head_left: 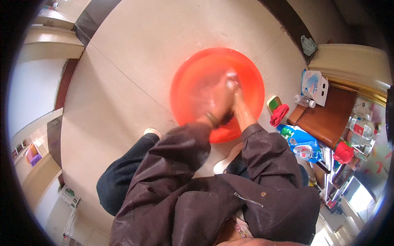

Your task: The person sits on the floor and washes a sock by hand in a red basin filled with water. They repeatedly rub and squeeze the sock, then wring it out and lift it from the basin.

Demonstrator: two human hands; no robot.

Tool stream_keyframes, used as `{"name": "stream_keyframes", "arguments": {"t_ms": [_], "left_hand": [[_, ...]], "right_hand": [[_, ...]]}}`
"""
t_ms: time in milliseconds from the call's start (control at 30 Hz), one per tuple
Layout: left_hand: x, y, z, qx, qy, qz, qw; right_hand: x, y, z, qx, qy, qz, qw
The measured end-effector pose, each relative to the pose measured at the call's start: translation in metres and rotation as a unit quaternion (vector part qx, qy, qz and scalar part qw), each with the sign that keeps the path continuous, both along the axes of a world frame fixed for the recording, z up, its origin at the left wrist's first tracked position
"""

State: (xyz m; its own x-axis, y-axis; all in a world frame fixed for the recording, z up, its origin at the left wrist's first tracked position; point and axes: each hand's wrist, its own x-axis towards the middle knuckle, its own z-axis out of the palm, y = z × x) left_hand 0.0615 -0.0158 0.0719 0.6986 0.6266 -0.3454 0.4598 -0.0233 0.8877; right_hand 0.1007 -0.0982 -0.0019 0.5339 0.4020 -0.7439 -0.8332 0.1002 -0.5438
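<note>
An orange-red plastic basin (257, 88) stands on the floor in front of me. Both of my hands are over it, pressed close together and smeared by motion. My left hand (219, 100), with a band at the wrist, lies against my right hand (237, 92). White, foam-like spots (231, 78) show at the fingertips. Between my wrists is a dark patch that I cannot make out. Blur hides the fingers and anything they hold. The basin's inside is also blurred, with a darker area left of the hands.
Right of the basin are a green-and-white brush-like block (274, 103) and a red cloth (279, 115). Beyond them lie a blue package (301, 143), a brown stool or box (328, 117), a clear bottle (304, 101) and a white plastic bag (315, 87). My feet flank the basin's near side.
</note>
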Motion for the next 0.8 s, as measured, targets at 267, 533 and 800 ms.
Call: {"name": "stream_keyframes", "arguments": {"t_ms": [267, 533, 800], "left_hand": [[-0.011, 0.056, -0.101, -0.017, -0.165, -0.067, 0.984], [-0.007, 0.048, -0.060, -0.350, -0.112, -0.038, 0.929], [0.008, -0.005, -0.036, 0.041, -0.049, -0.206, 0.976]], "right_hand": [[0.033, -0.005, -0.015, -0.250, -0.169, 0.050, 0.952], [0.038, -0.006, -0.064, -0.335, -0.227, 0.051, 0.913], [0.037, -0.015, -0.019, 0.117, 0.079, -0.008, 0.990]]}}
